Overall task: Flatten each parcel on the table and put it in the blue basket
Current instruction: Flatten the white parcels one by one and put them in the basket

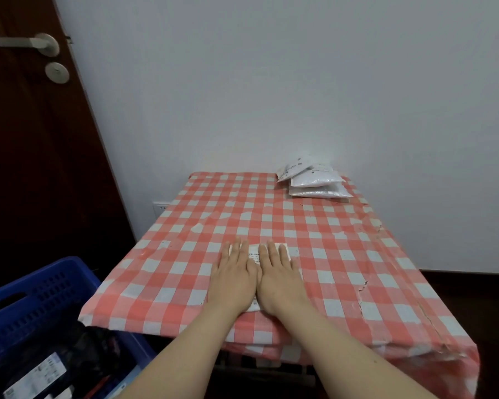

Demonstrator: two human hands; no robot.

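A white parcel (254, 251) with a printed label lies flat on the red-and-white checked table (329, 254), near its front edge. My left hand (233, 276) and my right hand (280, 276) rest palm-down on it side by side, fingers straight and together, covering most of it. Only its far edge and a near corner show between and around the hands. A stack of white parcels (313, 180) sits at the table's far right corner against the wall. The blue basket (41, 300) stands on the floor at the lower left.
The basket holds dark parcels with white labels (38, 372). A dark wooden door (35, 156) with a metal handle (29, 43) is on the left. The tablecloth is torn along the right edge (363, 295). A wall socket (160, 206) sits behind the table's left side.
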